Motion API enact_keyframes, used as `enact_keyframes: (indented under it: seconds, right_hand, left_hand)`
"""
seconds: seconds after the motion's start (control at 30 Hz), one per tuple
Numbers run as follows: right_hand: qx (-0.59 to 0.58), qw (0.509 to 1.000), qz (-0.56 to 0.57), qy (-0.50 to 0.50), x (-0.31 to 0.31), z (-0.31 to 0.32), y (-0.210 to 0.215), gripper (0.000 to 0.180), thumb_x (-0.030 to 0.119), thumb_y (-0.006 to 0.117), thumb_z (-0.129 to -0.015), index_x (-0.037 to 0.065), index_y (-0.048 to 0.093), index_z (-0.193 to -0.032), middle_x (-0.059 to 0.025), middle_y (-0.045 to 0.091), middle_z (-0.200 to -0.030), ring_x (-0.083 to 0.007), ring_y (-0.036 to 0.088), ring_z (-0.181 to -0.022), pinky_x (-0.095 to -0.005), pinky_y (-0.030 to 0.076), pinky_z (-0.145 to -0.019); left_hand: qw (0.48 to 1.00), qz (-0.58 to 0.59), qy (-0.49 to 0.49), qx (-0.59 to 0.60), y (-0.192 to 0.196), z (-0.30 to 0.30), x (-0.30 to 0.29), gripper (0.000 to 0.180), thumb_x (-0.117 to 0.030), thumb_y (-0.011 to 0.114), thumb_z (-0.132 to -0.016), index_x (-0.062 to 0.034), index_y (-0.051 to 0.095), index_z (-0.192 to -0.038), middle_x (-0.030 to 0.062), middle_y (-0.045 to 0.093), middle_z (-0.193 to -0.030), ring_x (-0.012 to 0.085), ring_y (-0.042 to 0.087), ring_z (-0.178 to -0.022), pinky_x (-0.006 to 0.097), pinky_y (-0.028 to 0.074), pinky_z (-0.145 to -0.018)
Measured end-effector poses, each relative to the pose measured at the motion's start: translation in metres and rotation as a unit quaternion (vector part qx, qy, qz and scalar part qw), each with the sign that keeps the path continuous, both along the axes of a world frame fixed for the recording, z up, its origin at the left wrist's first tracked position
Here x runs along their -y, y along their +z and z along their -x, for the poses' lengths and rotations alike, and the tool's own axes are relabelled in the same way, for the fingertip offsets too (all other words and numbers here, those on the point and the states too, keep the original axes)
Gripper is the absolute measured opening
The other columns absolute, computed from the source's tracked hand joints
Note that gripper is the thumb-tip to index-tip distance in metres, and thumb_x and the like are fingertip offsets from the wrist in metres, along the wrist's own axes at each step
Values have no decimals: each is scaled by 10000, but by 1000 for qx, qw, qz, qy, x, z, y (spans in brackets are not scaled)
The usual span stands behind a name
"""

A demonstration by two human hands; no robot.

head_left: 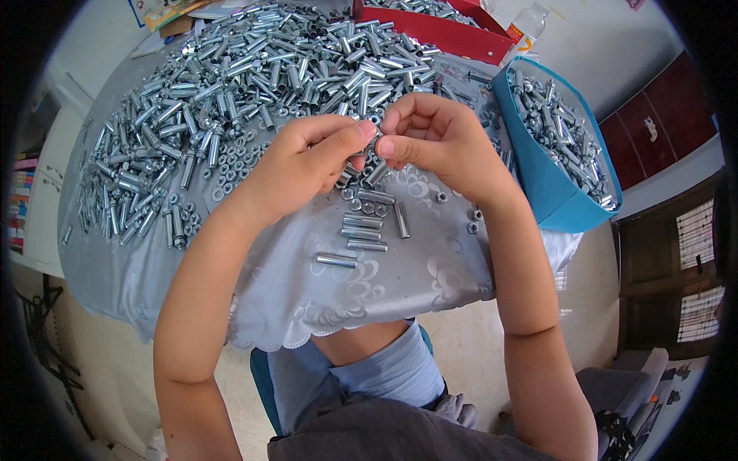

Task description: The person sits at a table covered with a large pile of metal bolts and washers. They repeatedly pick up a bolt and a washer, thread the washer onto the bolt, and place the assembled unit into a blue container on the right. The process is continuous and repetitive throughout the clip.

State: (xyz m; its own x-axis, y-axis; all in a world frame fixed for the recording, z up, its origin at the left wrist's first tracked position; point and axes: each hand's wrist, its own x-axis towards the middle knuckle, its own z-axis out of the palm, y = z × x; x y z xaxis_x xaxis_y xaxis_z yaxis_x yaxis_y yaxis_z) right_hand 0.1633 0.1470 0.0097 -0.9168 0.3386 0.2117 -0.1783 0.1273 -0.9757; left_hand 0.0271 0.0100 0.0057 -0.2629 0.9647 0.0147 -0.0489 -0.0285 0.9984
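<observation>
Over the near middle of the table my hands meet, fingertips close together. My left hand (311, 157) is closed in a pinch, thumb against forefinger, with a small shiny metal part at its tips, mostly covered. Curled in from the other side, my right hand (450, 146) is also closed, its thumb tip beside that part; what it grips is hidden. Just below them lie several silver metal sleeves (361, 221), one standing apart as a single sleeve (336, 260) nearer me. A short row of nuts (367, 207) sits above the sleeves.
A large heap of metal sleeves and bolts (307, 58) covers the table's far side. Loose nuts (238, 154) lie left of my hands. A blue bin (553, 180) of assembled anchor bolts stands right; a red box (438, 34) and plastic bottle (529, 27) are behind.
</observation>
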Motion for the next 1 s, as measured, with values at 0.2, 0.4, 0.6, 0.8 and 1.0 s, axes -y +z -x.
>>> enact_keyframes:
  seconds: [0.2,0.4,0.6,0.8,1.0]
  right_hand:
    - [-7,994,-88,-64,0,3,-4,135,92,692,-765,-5,606,-800,-4,600,-719,-46,560,-659,-181,458,-595]
    - [8,997,-56,-53,5,0,2,131,104,695,-762,-1,631,-807,-14,615,-721,-52,561,-647,-183,454,-583]
    - [37,998,40,30,6,-5,9,150,119,700,-754,12,612,-812,-20,604,-726,-72,546,-631,-200,445,-568]
    - [55,998,1,-7,5,-5,9,164,143,719,-742,16,631,-798,-10,610,-710,-56,537,-624,-190,431,-561]
    - [41,996,-42,-69,9,-2,8,193,158,710,-758,-6,656,-842,-20,633,-730,-48,558,-636,-173,440,-564]
  left_hand:
    - [1000,14,5,-18,-5,3,-5,306,-301,502,-904,-22,518,-778,-75,303,-493,15,235,-403,205,201,-395]
    - [1000,8,-11,27,-2,3,-1,302,-319,545,-879,-31,586,-799,-39,465,-620,7,302,-462,185,229,-411]
    - [997,-7,-67,36,4,0,3,308,-315,543,-881,-21,583,-797,-33,454,-601,7,298,-449,187,222,-410]
    - [996,-23,-82,30,-2,6,1,309,-315,547,-879,-23,583,-785,-36,461,-598,7,303,-451,190,223,-408]
    - [999,-7,-14,31,0,3,0,302,-316,551,-877,-27,575,-790,-38,459,-596,9,309,-454,190,221,-408]
